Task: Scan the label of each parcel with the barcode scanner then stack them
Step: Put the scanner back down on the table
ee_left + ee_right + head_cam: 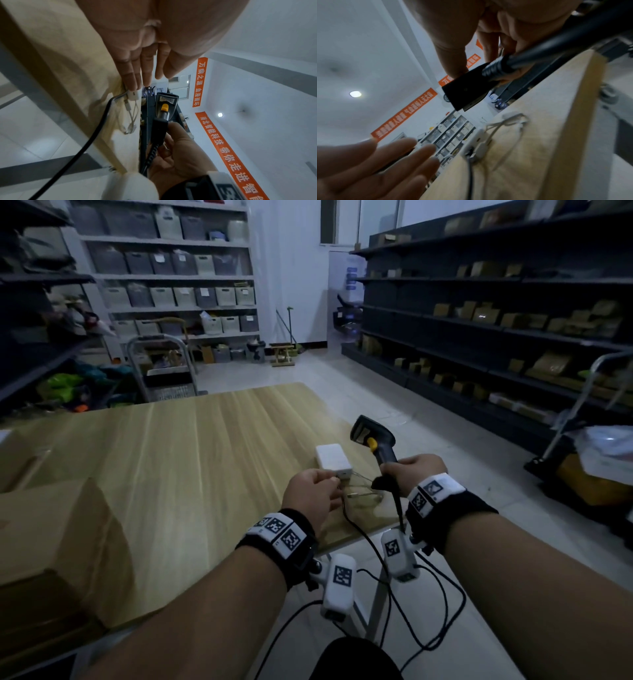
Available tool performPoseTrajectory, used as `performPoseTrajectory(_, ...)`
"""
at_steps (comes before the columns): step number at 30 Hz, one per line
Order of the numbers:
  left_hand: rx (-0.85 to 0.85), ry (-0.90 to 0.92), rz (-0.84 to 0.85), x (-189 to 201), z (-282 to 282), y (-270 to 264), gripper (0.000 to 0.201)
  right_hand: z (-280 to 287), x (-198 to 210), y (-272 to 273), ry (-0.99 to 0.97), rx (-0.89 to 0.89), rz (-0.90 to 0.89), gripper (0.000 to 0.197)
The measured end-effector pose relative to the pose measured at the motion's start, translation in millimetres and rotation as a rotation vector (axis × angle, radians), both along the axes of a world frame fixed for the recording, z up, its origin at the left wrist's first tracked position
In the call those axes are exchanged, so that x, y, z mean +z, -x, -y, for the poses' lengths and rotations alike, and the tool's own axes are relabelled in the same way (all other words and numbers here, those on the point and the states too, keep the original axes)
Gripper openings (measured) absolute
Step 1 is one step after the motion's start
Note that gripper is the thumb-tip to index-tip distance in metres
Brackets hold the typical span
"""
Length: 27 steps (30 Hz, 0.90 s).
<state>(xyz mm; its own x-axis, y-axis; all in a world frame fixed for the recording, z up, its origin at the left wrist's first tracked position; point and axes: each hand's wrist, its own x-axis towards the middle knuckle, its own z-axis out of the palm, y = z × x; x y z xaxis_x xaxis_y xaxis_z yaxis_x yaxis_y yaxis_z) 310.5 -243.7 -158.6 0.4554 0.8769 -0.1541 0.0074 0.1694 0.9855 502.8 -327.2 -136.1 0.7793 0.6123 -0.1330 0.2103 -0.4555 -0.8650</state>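
My right hand [416, 470] grips the handle of a black barcode scanner [373, 440] with a yellow trigger, held upright over the table's near right corner, head pointing away. Seen in the left wrist view, the scanner [164, 106] stays wrapped by my right hand [178, 152]. My left hand [329, 486] reaches with straight fingers [135, 75] to the near end of a small white box [332, 460] with thin white leads; its fingertips touch the box's end [133, 95]. Brown cardboard parcels [58, 529] sit at the table's near left, away from both hands.
The wooden table [171, 457] ends just right of the scanner. A black cable [363, 535] runs from the white box off the near edge. Dark shelves [479, 337] with boxes line the right, a loaded trolley [589, 467] stands near right, and a folding cart [161, 368] stands behind the table.
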Motion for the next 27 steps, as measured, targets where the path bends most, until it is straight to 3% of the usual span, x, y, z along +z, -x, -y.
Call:
performPoseTrajectory(3,0.034,-0.039,0.039,13.4,-10.8,12.7,0.021,-14.6,14.7,25.1,-0.066,0.063,0.048,0.019)
performPoseTrajectory(10,0.106,-0.103,0.054,28.5,-34.7,64.8,0.020,-69.7,36.6,106.4,-0.118,0.247,0.063,0.019)
performPoseTrajectory(17,0.140,-0.126,-0.128,7.3,-48.9,112.7,0.030,-109.0,17.6,158.1,0.019,0.346,-0.005,0.033)
performPoseTrajectory(27,0.115,-0.214,-0.387,-21.3,-60.4,138.9,0.033,-124.2,-24.5,168.4,0.087,0.380,-0.072,0.033)
